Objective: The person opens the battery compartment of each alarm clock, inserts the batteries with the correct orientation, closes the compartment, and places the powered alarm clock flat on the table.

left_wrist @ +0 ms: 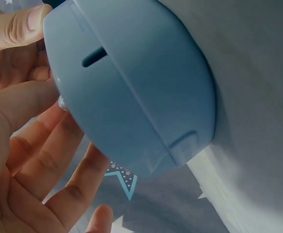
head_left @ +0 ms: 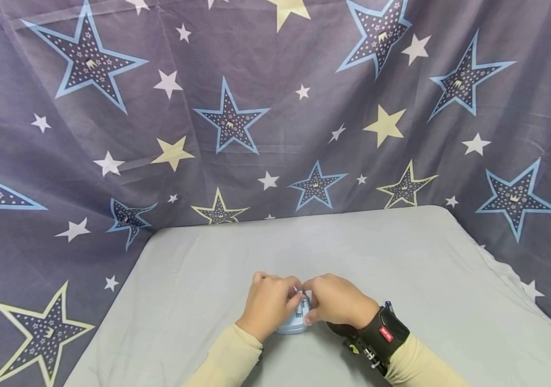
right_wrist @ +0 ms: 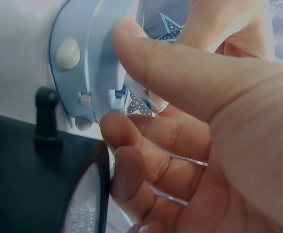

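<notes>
Beige sleeves lead to a right hand pinching a pale-blue case and a left hand curled over it, hold unclear from here; the case sits on the worktop between both grips, contents hidden.

One left hand, its forearm in a cream sleeve angling up from the lower edge of the head view: back uppermost, knuckles bent, thumb and index drawn together in a pinch, remaining fingers loosely bent and set apart in the left wrist view. One right hand, its forearm in a matching sleeve entering from lower right: back uppermost, turned inward, thumb stretched forward opposite curled fingers. The pair: index fingertips close together, contact between them uncertain, wrists well apart.
</notes>
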The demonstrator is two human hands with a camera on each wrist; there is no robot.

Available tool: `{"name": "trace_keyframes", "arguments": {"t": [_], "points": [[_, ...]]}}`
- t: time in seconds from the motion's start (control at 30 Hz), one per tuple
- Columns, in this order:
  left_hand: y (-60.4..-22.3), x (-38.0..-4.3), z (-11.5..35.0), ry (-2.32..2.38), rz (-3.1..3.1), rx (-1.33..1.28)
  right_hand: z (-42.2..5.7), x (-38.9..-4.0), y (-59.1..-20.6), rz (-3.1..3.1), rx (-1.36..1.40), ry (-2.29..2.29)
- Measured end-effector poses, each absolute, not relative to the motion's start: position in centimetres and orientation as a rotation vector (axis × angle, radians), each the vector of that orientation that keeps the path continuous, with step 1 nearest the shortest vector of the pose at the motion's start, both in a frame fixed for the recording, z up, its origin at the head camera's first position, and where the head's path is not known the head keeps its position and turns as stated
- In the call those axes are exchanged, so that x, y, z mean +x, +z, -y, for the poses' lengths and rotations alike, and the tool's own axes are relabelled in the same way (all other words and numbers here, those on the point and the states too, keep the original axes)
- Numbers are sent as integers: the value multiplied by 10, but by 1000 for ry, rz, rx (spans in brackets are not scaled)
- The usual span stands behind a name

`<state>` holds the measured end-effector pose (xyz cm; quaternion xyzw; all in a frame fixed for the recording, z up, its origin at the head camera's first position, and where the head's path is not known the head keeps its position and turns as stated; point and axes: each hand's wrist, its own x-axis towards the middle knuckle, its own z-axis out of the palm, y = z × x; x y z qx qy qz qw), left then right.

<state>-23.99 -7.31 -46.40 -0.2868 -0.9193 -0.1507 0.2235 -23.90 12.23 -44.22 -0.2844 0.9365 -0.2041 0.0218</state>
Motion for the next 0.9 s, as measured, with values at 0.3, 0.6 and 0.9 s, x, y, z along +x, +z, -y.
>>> {"name": "trace_keyframes", "arguments": {"t": [0.3, 0.6, 0.9], "points": [[-466, -241, 72, -471, 2527, -788, -123, -239, -442, -2906, -878, -626], [-467, -241, 73, -447, 2540, -762, -123, -239, -443, -2903, -867, -624], [-469, -242, 73, -435, 2576, -744, -123, -240, -444, -2904, -885, -622]]}}
